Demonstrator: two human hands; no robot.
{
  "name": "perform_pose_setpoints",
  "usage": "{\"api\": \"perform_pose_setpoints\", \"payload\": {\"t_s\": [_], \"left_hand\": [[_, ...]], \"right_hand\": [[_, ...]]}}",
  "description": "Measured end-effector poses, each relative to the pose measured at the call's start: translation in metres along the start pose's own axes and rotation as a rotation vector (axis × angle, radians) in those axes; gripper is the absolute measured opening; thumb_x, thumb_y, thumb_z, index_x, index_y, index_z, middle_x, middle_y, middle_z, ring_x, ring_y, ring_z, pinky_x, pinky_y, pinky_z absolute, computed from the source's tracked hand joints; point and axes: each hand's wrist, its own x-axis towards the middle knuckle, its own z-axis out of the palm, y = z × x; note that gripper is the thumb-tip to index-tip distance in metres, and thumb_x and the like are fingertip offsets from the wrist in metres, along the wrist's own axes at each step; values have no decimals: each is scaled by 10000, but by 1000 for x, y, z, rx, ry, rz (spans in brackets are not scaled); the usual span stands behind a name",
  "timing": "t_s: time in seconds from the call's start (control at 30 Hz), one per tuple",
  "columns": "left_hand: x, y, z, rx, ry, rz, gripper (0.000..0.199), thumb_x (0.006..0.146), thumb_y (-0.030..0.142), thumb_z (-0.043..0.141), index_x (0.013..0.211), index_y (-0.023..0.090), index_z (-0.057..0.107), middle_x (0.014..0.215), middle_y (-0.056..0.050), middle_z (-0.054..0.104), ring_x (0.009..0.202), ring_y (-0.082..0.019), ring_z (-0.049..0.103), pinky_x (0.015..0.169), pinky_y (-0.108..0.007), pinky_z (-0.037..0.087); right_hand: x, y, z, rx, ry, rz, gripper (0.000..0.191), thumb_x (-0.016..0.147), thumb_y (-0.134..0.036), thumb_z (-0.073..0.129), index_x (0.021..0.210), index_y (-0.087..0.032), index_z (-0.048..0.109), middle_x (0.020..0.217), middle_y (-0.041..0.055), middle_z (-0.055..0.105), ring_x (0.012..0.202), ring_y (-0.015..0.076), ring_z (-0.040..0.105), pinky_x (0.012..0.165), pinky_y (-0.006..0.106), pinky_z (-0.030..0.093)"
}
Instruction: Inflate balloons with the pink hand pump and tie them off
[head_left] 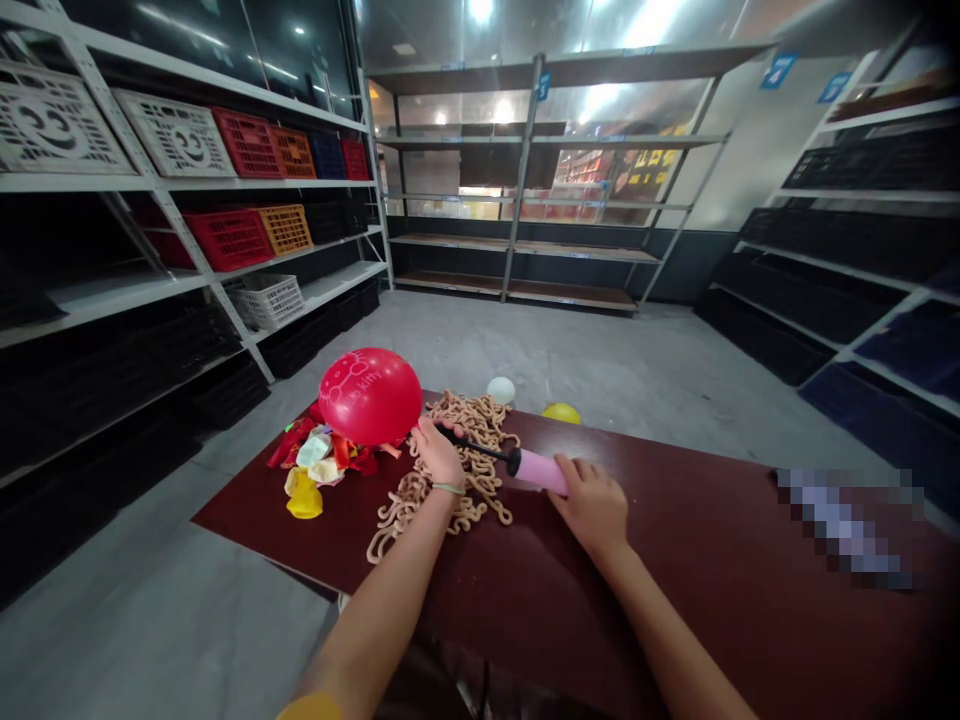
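Holding a red balloon (pixel 370 396) by its neck end, the left hand (pixel 437 455) also has the black end of a hand pump (pixel 536 470) in its grasp. Its fingers are curled inward and close together; exactly how the balloon's neck meets the pump cannot be told, because the fingers cover it. The right hand (pixel 596 505) wraps its fingers around the outer end of the pump's pink barrel, the thumb below. Between the two hands a black rod shows, drawn out of the barrel.

The balloon is round and full, with a pale cartoon outline and lettering, and is held above the left part of the dark red table (pixel 697 560), towards the far left corner. Beneath and beside it, near the left edge, lies a pile of limp balloons (pixel 319 460) in red, yellow, white and pale green. A heap of tan strands (pixel 480 455), looped and rope-like, spreads from the far edge past the left hand towards the near edge.

At the far edge sits a white balloon (pixel 501 390); whether it touches the table cannot be told. A yellow balloon (pixel 561 412) is partly hidden behind that edge. Near the right end lies a pixelated object (pixel 844 527). A thin pale band (pixel 448 488) circles the left wrist.
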Motion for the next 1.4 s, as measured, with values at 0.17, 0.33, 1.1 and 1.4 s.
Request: {"api": "perform_pose_setpoints", "payload": {"t_s": [0.17,0.33,1.1,1.4], "left_hand": [[-22,-18,3,118,-104,-31,305,956,424,423,738,211,436,581,26,493,457,-122,504,498,-279,418],[-19,-18,14,100,-111,-30,314,962,427,412,741,205,435,609,21,524,461,-118,519,519,-275,434],[-4,-9,11,79,-65,26,301,944,448,414,754,216,393,577,44,487,433,-106,479,497,-267,389],[-7,-14,8,109,13,83,284,945,424,373,763,208,406,594,37,500,455,-101,480,516,-273,406]], "right_hand": [[3,-30,-3,61,-2,-51,523,897,-344,548,1409,-269,471,1043,61,662,911,217,550,673,317,316],[8,5,1,30,27,-90,449,893,-340,566,1329,-231,546,1103,72,665,940,219,557,736,318,335],[7,21,2,28,-29,6,413,879,-276,598,1287,-259,535,1184,47,644,1039,227,533,750,328,342],[7,35,0,18,9,238,392,814,-195,611,1204,-190,567,1105,92,630,1013,277,473,756,328,360]]}}
